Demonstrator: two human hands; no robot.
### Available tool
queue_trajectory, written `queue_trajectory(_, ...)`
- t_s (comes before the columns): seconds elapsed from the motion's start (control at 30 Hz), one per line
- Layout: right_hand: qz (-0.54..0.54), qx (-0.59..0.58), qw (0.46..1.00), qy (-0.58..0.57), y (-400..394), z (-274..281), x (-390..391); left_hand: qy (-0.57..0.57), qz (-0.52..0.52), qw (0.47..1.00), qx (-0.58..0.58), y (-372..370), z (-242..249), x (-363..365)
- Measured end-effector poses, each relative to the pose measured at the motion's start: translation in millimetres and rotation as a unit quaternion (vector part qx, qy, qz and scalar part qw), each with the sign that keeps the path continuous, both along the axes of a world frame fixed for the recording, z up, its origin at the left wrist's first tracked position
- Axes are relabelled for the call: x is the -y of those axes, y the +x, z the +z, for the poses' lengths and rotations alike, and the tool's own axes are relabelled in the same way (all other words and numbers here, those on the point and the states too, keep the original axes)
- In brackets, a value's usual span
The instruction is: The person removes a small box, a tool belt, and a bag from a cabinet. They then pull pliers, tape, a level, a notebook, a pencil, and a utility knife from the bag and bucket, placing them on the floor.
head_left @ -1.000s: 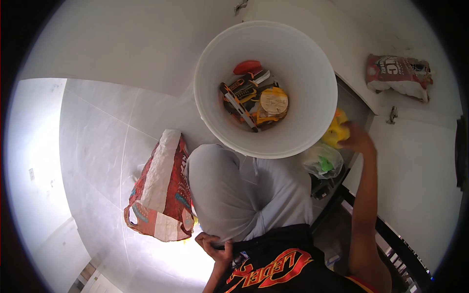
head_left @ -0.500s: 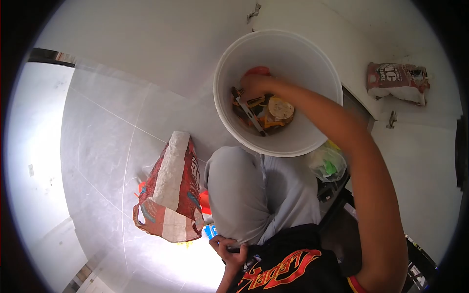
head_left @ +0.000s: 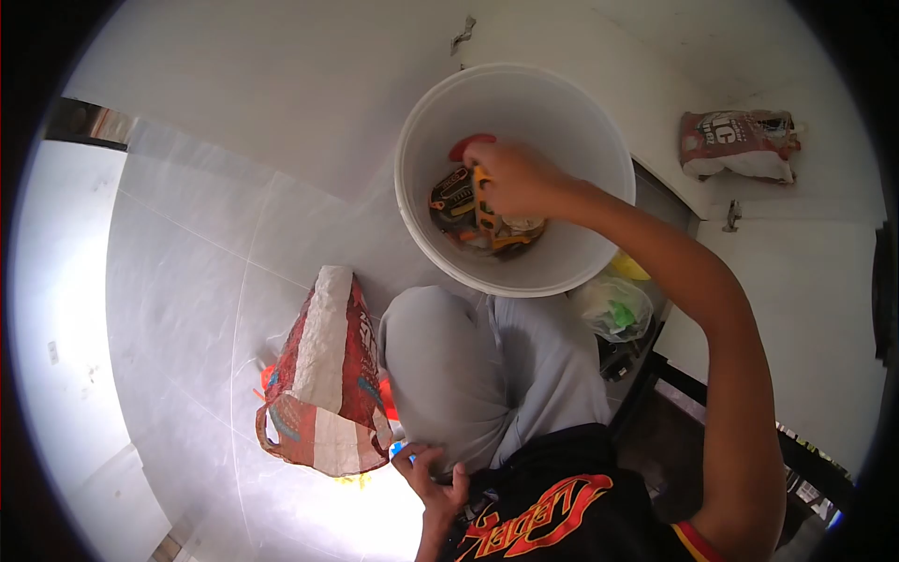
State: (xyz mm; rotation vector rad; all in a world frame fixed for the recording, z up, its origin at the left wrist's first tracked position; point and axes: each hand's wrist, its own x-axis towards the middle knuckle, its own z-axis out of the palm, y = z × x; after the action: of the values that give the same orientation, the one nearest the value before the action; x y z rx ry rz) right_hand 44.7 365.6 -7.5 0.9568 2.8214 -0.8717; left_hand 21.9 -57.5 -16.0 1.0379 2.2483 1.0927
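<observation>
A pale tiled floor [head_left: 187, 244] fills the left of the room, bare between the wall and a person crouched over a white bucket [head_left: 599, 159] that stands hard against the base of a white cabinet [head_left: 309, 84]. The bucket's round mouth faces straight up, its walls smooth and high around a jumble of tools at the bottom. A red-and-white woven sack [head_left: 323, 375] lies on the floor just beside the person's bent knee [head_left: 431, 356], its long axis running from the bucket side back toward the person's feet, open end nearest the lower edge. A smaller printed bag [head_left: 740, 140] rests well apart, on the white surface at the right. A clear plastic bag [head_left: 613, 304] with green and yellow things sits just beside the bucket's near rim, in a dark gap by the cabinet. Inside the bucket, the right hand [head_left: 520, 178] is down among the tools, fingers curled together on a yellow-and-black tool [head_left: 484, 214], whose long axis runs roughly from the bucket's far wall toward the near wall. A red piece [head_left: 466, 145] shows just above the knuckles. The left hand [head_left: 431, 473] rests against the knee cloth near the shirt, fingers half bent, thumb apart, holding nothing that can be made out.
</observation>
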Motion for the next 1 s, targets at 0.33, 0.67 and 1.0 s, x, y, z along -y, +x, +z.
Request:
queue_trajectory(0.33,-0.185,-0.44,0.879,0.01,135,160,121,0.194,-0.258,0.945,0.053,7,113,-202)
queue_trajectory(0.67,-0.325,-0.455,0.815,-0.151,154,109,150,0.2,-0.3,0.928,0.093,48,69,-179)
queue_trajectory(1.0,-0.439,-0.583,0.674,-0.112,200,118,114,-0.064,-0.426,0.902,0.018,4,24,-105)
